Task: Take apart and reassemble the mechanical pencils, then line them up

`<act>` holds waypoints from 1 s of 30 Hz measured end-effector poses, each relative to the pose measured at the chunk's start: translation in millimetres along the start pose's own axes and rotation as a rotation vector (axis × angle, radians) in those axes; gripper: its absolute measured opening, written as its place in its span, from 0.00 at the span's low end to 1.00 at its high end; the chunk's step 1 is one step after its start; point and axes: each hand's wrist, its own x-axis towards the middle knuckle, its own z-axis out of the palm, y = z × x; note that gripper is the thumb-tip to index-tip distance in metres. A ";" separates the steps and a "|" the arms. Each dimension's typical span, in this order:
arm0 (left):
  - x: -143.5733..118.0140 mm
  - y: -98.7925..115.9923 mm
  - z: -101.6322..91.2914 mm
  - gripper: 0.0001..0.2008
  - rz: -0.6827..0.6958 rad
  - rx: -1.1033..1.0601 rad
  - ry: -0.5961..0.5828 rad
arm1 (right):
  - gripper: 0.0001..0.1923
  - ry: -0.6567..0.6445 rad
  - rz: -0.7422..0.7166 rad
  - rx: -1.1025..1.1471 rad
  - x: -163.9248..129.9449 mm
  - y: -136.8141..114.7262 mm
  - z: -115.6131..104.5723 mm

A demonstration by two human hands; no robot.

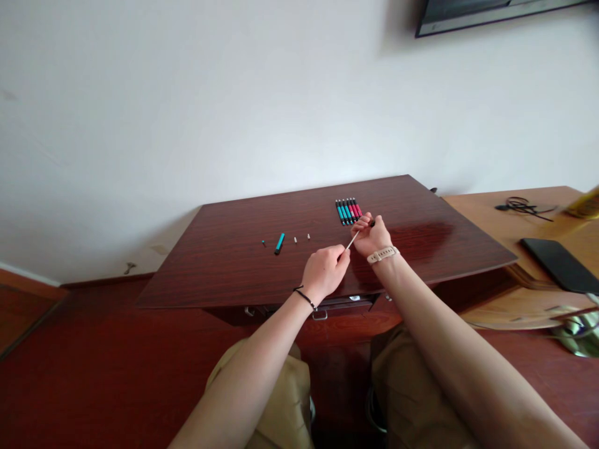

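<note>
My left hand (325, 271) is closed in a pinch on the lower end of a thin white rod (353, 239), which looks like a pen refill or inner tube. The rod's other end reaches the curled fingers of my right hand (372, 240). Between thumb and fingers, that hand grips a small black piece (373, 222), mostly hidden. On the table to the left lie a teal pen barrel (279, 243) with a black end, a tiny teal-topped part (263, 242), and two small white pieces, one nearer the barrel (295, 239) and another (308, 236) beyond it.
Just behind my right hand, several teal and pink pens (345, 212) lie side by side on the dark wooden table (234, 274). A lighter desk (486, 218) adjoins at right, bearing a black phone-like slab (559, 265) and a coiled cable (521, 206). A wall stands behind.
</note>
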 end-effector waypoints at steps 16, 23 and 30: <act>-5.6 2.6 -6.3 0.21 -0.020 0.116 -0.004 | 0.26 -0.019 -0.110 0.141 13.8 -39.2 -6.8; 1.0 -6.5 -9.4 0.20 -0.190 0.318 0.037 | 0.25 0.003 -0.109 -0.001 8.1 -31.0 -8.4; 8.1 -30.0 -7.6 0.23 -0.256 0.438 -0.022 | 0.25 -0.003 -0.062 0.028 3.1 -24.6 -6.4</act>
